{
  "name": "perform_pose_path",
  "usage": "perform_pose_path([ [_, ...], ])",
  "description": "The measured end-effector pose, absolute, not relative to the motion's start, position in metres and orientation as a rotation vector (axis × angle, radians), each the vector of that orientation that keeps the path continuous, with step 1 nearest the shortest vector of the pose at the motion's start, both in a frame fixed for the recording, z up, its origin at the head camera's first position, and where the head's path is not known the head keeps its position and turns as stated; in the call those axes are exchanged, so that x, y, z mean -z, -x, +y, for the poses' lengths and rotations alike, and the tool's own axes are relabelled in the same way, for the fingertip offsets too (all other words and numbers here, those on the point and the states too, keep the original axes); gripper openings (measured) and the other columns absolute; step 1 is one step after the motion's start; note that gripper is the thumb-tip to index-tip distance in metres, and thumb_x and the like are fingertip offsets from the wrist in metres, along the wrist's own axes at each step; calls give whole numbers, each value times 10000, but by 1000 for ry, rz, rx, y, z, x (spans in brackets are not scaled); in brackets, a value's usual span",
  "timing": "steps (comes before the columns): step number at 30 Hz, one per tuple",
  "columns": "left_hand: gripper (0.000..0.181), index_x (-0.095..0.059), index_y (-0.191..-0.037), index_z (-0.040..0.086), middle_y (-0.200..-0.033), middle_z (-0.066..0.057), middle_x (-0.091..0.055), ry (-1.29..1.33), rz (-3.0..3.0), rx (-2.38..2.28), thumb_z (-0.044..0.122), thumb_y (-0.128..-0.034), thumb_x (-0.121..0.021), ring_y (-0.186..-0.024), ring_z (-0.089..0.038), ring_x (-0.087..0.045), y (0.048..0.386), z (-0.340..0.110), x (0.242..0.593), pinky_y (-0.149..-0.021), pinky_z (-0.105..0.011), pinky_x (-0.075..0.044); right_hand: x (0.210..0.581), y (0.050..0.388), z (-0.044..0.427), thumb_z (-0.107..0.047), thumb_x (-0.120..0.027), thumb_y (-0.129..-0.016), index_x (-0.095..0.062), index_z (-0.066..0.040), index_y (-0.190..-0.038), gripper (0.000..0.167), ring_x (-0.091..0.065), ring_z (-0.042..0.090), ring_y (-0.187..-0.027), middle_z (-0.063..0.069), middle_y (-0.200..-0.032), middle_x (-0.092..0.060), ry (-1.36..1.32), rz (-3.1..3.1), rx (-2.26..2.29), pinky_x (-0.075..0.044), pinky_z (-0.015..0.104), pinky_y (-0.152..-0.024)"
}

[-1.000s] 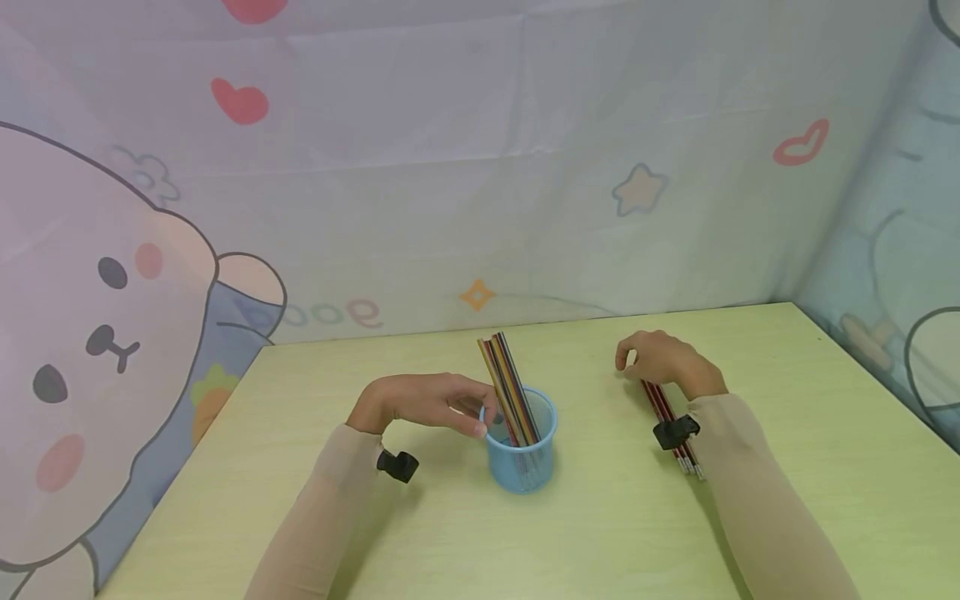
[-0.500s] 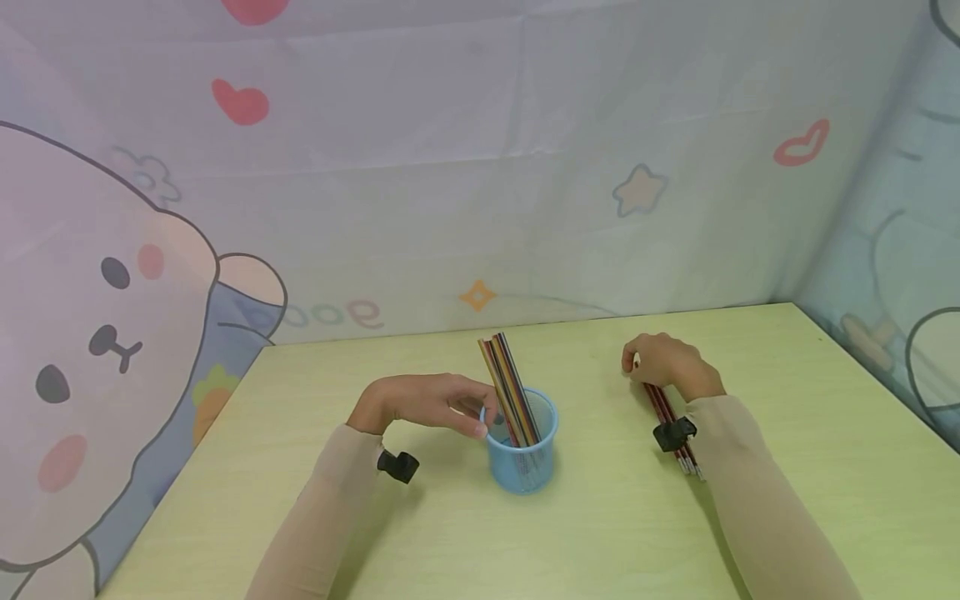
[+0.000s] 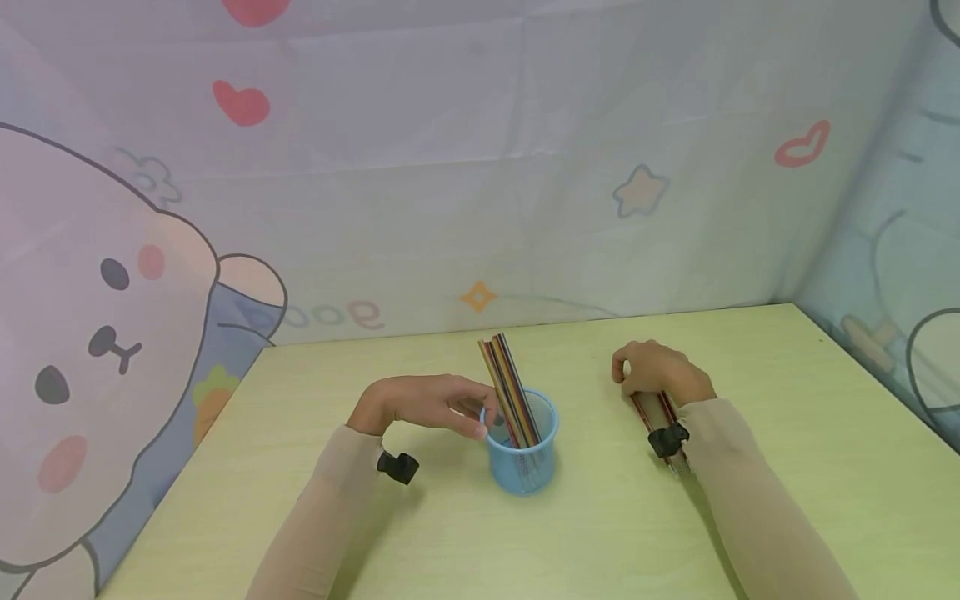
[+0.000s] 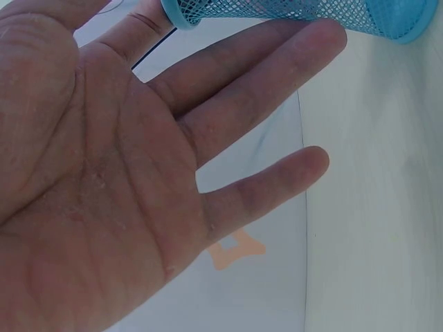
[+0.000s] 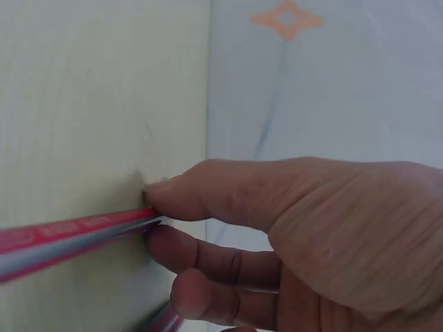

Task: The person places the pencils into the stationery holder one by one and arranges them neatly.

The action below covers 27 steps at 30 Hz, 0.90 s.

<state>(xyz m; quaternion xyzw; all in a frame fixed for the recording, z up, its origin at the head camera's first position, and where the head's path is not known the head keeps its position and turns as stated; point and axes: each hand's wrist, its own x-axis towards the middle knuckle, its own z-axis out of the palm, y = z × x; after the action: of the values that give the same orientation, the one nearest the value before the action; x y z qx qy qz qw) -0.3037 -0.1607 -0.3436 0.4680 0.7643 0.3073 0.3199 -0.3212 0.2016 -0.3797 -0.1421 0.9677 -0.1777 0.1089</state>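
Observation:
A blue mesh cup [image 3: 522,468] stands upright on the table, with several coloured pencils [image 3: 510,387] leaning to the left inside it. My left hand [image 3: 427,402] is at the cup's left rim, thumb outside and index finger over the edge; in the left wrist view the other fingers of the left hand [image 4: 124,159] reach out fairly straight beside the mesh. Right of the cup, my right hand [image 3: 660,369] pinches the far end of a red striped pencil [image 5: 76,234] between thumb and index finger. Other dark red pencils [image 3: 667,407] lie beneath the right hand and wrist.
The light yellow-green table [image 3: 585,533] meets a pale printed cloth [image 3: 420,208] at its back edge. Another cloth [image 3: 885,250] hangs along the right side. Black wrist cameras sit at both sleeves.
My right hand has shifted slightly left and nearer, and one pencil has come apart from the others at its far end. The left hand and cup have stayed in place.

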Motion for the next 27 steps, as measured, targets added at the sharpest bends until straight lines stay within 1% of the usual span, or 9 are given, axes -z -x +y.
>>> perform_pose_path([
  [2, 76, -608, -1013, 179, -1055, 0, -591, -1231, 2012, -810, 217, -975, -662, -1209, -269, -614, 304, -161, 344, -1005, -372, -468, 382, 322, 197, -29, -662, -848, -638, -129, -914, 122, -470, 203, -657, 64, -876, -558, 462, 2841, 522, -381, 347, -591],
  [6, 80, -611, -1009, 183, -1054, 3, -592, -1228, 2014, -815, 223, -971, -669, -1213, -275, -611, 304, -161, 344, -1014, -381, -464, 386, 325, 188, -30, -649, -838, -605, -163, -852, 141, -401, 155, -608, 10, -754, -498, 526, 2832, 491, -338, 332, -592],
  [9, 82, -612, -1011, 182, -1052, 6, -595, -1224, 2013, -814, 225, -970, -670, -1211, -273, -612, 304, -161, 344, -1010, -373, -467, 387, 326, 184, -30, -640, -830, -604, -170, -843, 145, -385, 137, -607, -12, -723, -474, 583, 2799, 526, -328, 321, -598],
  [12, 82, -612, -1013, 180, -1052, 5, -594, -1227, 2009, -816, 225, -972, -667, -1203, -265, -616, 305, -161, 345, -1006, -383, -469, 388, 328, 182, -30, -631, -845, -624, -143, -883, 119, -408, 125, -608, -12, -740, -517, 652, 2729, 648, -347, 300, -594],
  [14, 78, -612, -1013, 179, -1052, 2, -593, -1234, 2006, -817, 222, -974, -664, -1193, -254, -621, 305, -161, 346, -1004, -400, -469, 386, 329, 181, -36, -630, -877, -633, -110, -933, 93, -432, 121, -609, 1, -766, -576, 700, 2678, 734, -362, 289, -590],
  [17, 72, -611, -1012, 176, -1055, -6, -596, -1247, 2005, -813, 220, -977, -657, -1173, -226, -630, 305, -160, 346, -998, -413, -470, 379, 328, 181, -27, -591, -902, -626, -64, -1014, 122, -454, 127, -613, 44, -823, -653, 761, 2634, 827, -368, 292, -579],
  [21, 65, -613, -1012, 176, -1107, -75, -614, -1251, 2004, -805, 218, -980, -651, -1174, -220, -630, 305, -160, 345, -992, -379, -476, 363, 324, 182, 2, -551, -899, -612, -62, -1050, 175, -539, 181, -676, 104, -876, -684, 820, 2646, 906, -403, 307, -602],
  [24, 62, -615, -1014, 169, -1178, -154, -610, -1246, 1994, -808, 213, -983, -646, -1204, -262, -614, 304, -160, 344, -1005, -360, -470, 351, 319, 181, -3, -554, -903, -610, -102, -1046, 182, -593, 216, -755, 85, -892, -673, 849, 2697, 952, -439, 324, -642],
  [27, 59, -615, -1015, 163, -1216, -202, -594, -1243, 1986, -813, 208, -987, -639, -1224, -299, -598, 304, -160, 344, -1022, -362, -460, 340, 312, 177, -24, -568, -905, -605, -135, -1050, 186, -584, 207, -743, 41, -874, -648, 870, 2761, 1005, -444, 336, -656],
])
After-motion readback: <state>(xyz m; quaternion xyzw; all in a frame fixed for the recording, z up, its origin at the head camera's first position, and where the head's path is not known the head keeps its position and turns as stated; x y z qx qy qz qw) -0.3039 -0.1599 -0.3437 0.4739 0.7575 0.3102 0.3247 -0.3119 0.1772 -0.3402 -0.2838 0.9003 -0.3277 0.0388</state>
